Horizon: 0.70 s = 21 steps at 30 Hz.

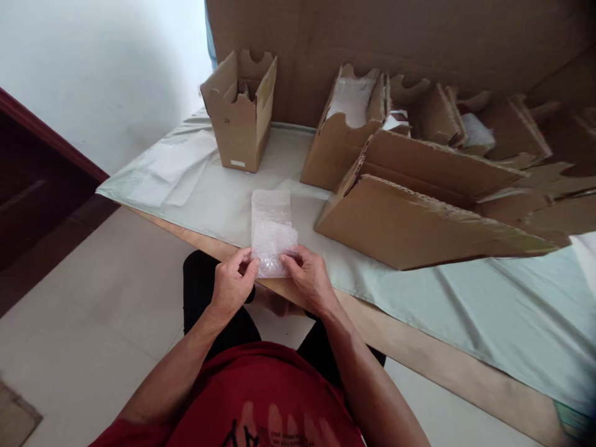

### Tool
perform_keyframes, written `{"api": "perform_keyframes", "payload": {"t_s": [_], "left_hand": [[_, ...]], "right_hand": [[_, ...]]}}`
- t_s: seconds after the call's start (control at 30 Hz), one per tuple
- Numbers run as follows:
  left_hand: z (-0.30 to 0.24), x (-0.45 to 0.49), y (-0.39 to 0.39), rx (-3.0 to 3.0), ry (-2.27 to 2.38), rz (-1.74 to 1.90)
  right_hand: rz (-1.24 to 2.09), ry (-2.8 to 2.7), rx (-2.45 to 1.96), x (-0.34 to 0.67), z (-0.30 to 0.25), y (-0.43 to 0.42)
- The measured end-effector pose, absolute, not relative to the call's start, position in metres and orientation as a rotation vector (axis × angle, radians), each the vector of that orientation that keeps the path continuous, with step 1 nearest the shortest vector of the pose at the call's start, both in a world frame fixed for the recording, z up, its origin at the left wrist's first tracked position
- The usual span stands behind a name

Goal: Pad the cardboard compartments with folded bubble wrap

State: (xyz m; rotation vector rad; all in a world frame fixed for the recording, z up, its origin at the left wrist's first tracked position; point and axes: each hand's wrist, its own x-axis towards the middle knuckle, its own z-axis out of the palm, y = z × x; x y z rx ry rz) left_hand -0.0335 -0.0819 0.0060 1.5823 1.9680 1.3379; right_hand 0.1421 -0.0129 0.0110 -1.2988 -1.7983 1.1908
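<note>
A stack of clear bubble wrap bags (271, 233) lies at the table's near edge, its lower end slightly over the rim. My left hand (235, 276) pinches the stack's lower left edge between thumb and fingers. On the opposite side, my right hand (307, 273) grips the lower right edge, thumb on top. The topmost piece sits a little askew over the ones beneath. Whether anything is inside the bags, I cannot tell.
A tall cardboard box (239, 118) stands behind, left of centre. White sheets (179, 164) lie beside it. To the right are a box holding bubble wrap (342, 133), several more open boxes and a long cardboard box (419, 217). A pale green cloth (447, 292) covers the table.
</note>
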Motion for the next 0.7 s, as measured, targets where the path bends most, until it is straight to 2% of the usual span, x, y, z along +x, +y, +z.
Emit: {"api": "perform_keyframes", "payload": {"t_s": [0.13,0.27,0.47,0.57,0.7], "left_hand": [[0.008,-0.033,-0.077,1.59,2.043,1.217],[0.013,-0.031,-0.072,1.637,2.195,0.929],[0.022,-0.028,-0.07,1.691,2.275,0.643],[0.022,-0.029,-0.071,1.721,2.255,0.617],[0.02,-0.03,-0.073,1.75,2.236,0.633]], "right_hand": [[1.172,-1.703,-1.344,0.143,0.007,-0.013],[1.103,-1.724,-1.395,0.14,0.007,-0.012],[0.761,-1.788,-1.358,0.151,0.016,-0.025],[0.5,-1.989,-1.192,0.165,0.029,-0.036],[0.443,-2.436,-0.935,0.168,0.032,-0.038]]}}
